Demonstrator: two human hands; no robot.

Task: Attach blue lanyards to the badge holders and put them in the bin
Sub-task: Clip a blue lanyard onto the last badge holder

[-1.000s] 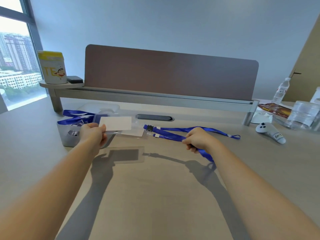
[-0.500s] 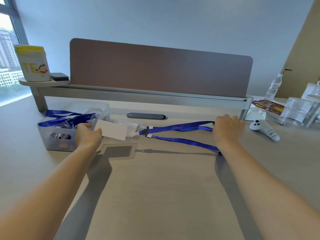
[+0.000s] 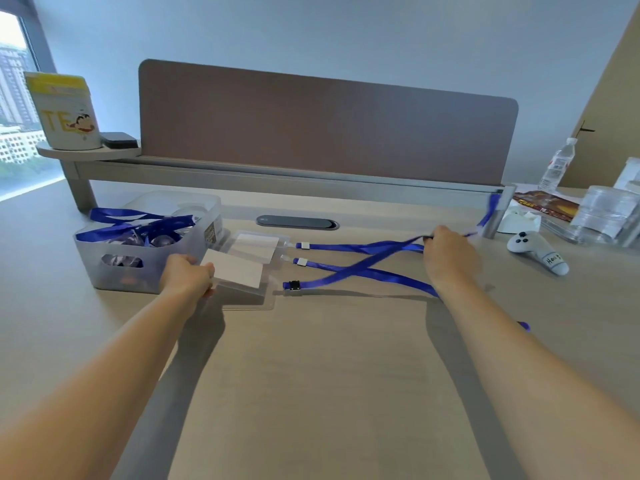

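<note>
My left hand grips the left edge of a clear badge holder with a white card inside, held just above the table beside the bin. A second clear badge holder lies behind it. My right hand pinches a blue lanyard whose straps cross over the table. A black clip at one strap end lies near the held holder's right edge, apart from it. The translucent bin holds several blue lanyards with holders.
A brown divider panel on a grey rail stands behind. A white controller, clear plastic containers, a water bottle and a snack packet sit at right. A yellow-lidded tub stands on the left shelf.
My right hand moved right along the lanyard and drew the straps out so they cross. My left hand brought the badge holder lower and nearer the bin's front.
</note>
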